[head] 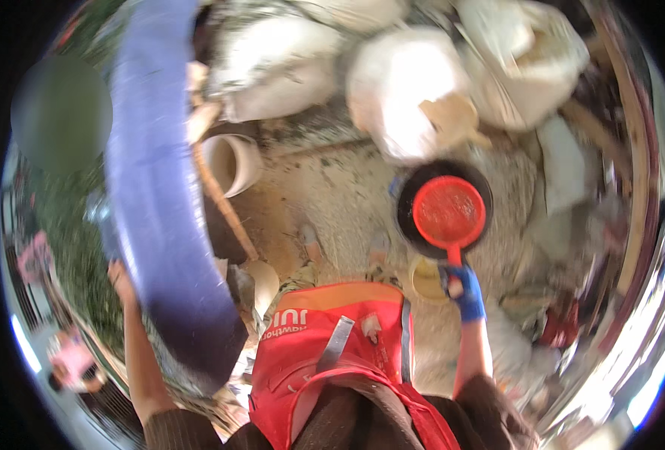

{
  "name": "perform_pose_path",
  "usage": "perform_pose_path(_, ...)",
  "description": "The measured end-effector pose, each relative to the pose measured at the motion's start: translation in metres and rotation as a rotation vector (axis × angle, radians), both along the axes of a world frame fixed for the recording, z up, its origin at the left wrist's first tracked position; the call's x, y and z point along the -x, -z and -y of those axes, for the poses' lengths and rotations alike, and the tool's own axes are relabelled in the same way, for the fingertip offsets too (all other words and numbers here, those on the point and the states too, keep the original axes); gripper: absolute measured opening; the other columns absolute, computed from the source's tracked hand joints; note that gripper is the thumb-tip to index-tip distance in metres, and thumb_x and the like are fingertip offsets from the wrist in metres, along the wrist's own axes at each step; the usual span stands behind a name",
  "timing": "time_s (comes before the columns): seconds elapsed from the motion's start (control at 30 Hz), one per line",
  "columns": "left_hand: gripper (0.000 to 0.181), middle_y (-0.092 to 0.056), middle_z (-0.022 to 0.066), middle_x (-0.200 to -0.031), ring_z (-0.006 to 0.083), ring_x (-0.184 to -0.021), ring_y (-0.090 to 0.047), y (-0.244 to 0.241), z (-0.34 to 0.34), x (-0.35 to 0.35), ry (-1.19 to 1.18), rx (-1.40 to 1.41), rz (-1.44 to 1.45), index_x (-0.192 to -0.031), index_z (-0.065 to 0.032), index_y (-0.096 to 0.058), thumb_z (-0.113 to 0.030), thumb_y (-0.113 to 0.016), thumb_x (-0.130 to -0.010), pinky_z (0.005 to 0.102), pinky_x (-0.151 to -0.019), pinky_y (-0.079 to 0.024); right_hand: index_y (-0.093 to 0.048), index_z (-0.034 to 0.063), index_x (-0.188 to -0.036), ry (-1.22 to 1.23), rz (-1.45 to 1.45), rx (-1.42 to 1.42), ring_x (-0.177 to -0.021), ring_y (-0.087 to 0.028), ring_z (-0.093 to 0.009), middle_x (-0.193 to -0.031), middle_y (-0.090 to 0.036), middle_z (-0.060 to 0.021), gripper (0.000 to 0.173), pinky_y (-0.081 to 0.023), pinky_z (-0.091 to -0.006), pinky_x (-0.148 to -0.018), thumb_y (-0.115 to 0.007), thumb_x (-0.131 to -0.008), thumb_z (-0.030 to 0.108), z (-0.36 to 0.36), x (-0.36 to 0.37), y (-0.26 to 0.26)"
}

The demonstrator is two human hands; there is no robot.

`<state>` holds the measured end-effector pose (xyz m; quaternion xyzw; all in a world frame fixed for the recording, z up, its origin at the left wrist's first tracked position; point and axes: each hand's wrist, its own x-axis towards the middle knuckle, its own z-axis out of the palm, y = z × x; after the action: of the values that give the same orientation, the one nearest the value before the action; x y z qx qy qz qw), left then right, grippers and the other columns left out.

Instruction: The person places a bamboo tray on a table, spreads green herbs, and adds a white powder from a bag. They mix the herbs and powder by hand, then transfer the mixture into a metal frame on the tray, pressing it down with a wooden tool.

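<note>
My right hand, in a blue glove, grips the handle of a red plastic dipper. The dipper's round bowl is over the mouth of a black bucket, whose contents it hides. Just below the bucket, a container of yellowish material sits partly behind my glove. My bare left hand is at the outer side of a long blue band, a smooth curved surface, beside a mass of green leafy material. Blur keeps me from telling whether those fingers hold anything.
Several stuffed white sacks stand ahead. A white bucket lies near a wooden stick beside the blue surface. At right, a long wooden beam borders piled clutter. A person in pink is at lower left.
</note>
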<state>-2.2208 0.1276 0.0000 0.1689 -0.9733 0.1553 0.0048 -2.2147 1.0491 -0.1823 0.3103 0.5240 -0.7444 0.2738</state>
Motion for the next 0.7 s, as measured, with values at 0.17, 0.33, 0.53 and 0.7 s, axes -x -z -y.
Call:
perform_pose_path(0.17,0.041,-0.054,0.0192,-0.108,0.0318,-0.102,-0.049,0.038,-0.129,0.07,-0.286,-0.136,-0.441,-0.104,0.0032,-0.054,-0.031,-0.042,-0.085,0.0375,-0.089,-0.039,-0.028,0.0149,-0.133,0.047,0.051,0.057,-0.06,-0.054,-0.017,-0.082,-0.056,-0.0127,0.072,-0.045,-0.0256,-0.049,-0.058,-0.068,0.005,0.067,0.029,-0.224)
perform_pose_path(0.33,0.027,-0.054,0.019,-0.096,0.0336,-0.093,-0.05,-0.01,-0.198,0.081,-0.095,0.016,-0.616,-0.089,0.0025,-0.056,-0.02,-0.048,-0.076,0.0418,-0.079,-0.043,-0.028,0.0129,-0.133,-0.241,-0.083,0.026,-0.053,-0.054,-0.018,-0.081,-0.057,-0.0132,0.077,-0.046,-0.0265,-0.043,-0.06,-0.065,0.003,0.146,0.066,-0.339)
perform_pose_path(0.53,0.04,-0.046,0.0187,-0.117,0.0338,-0.109,-0.043,-0.06,-0.217,0.019,-0.169,-0.365,-0.685,-0.106,-0.0027,-0.052,-0.021,-0.056,-0.07,0.0432,-0.089,-0.034,-0.023,0.0095,-0.136,-0.825,-0.304,0.084,-0.066,-0.056,-0.015,-0.086,-0.058,-0.0102,0.075,-0.048,-0.0253,-0.053,-0.061,-0.071,0.005,0.293,0.132,-0.396)
perform_pose_path(0.7,0.047,-0.04,0.0189,-0.124,0.0343,-0.115,-0.037,-0.102,-0.124,-0.062,-0.427,-0.202,-0.802,-0.114,-0.0032,-0.048,-0.028,-0.054,-0.074,0.0446,-0.09,-0.031,-0.042,-0.004,-0.12,-1.142,-0.428,0.298,-0.072,-0.059,-0.016,-0.103,-0.053,-0.0146,0.048,-0.049,-0.0261,-0.061,-0.058,-0.077,0.011,0.477,0.147,-0.41)
